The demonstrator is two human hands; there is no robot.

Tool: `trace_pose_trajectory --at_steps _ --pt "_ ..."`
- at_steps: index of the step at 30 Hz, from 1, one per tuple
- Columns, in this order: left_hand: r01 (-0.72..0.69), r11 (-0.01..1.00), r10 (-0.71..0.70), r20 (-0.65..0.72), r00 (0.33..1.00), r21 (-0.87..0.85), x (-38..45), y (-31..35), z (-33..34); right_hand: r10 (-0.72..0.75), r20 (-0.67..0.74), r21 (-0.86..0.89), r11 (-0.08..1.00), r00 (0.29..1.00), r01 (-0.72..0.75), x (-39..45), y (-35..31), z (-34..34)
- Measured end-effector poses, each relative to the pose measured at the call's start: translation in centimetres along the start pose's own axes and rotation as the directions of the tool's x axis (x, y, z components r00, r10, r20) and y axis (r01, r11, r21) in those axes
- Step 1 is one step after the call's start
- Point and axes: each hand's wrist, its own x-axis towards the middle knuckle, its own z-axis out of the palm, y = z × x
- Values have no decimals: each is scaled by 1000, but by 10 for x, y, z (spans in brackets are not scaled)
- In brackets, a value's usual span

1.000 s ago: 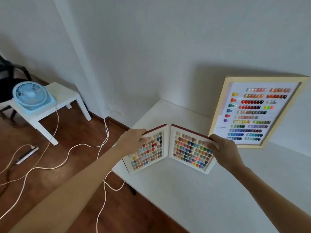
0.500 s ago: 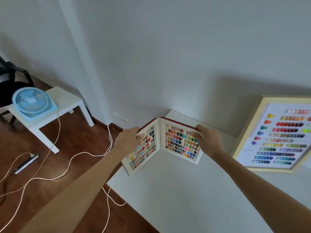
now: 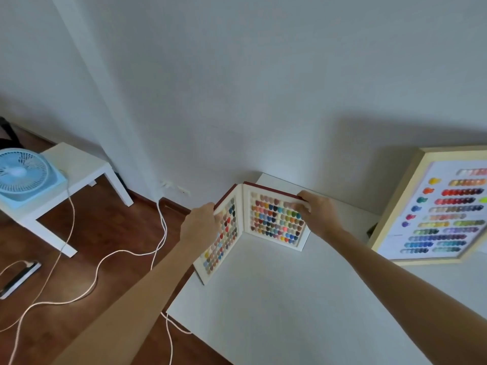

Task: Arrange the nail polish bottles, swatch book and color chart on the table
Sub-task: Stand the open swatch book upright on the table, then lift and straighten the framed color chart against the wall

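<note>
Both hands are gripping the swatch book [image 3: 274,222], standing open at the counter's [image 3: 276,299] far corner: left hand [image 3: 201,225] holding its left cover, right hand [image 3: 317,213] its right; color chart [image 3: 437,206] leaning nearby.

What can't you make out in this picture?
Head view only:
- Nail polish bottles: none in frame.
- Wood-framed color chart: right side cut off, swatches blurred.
- Open red-covered swatch book: outer edges hidden by left hand and right hand.
- Blue fan: cropped at left edge.
</note>
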Motion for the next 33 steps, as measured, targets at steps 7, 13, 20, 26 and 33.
trace_pose_trajectory --at_steps 7,13,20,26,33 --pt "-18 999 17 33 999 26 1 21 -12 44 -21 50 998 999 -43 -7 6 -11" --pt "-274 962 267 -157 951 -19 7 85 -15 64 -218 30 998 974 -58 -30 29 -40" --pt "-603 783 577 -182 796 -156 -14 194 26 64 -410 19 998 910 -61 -84 93 -106" --pt "-680 710 659 -169 733 -184 -35 267 80 168 -445 49 985 879 -164 -132 165 -152" --pt "-582 796 578 -75 813 -165 -47 324 144 176 -465 34 983 868 -181 -174 255 -203"
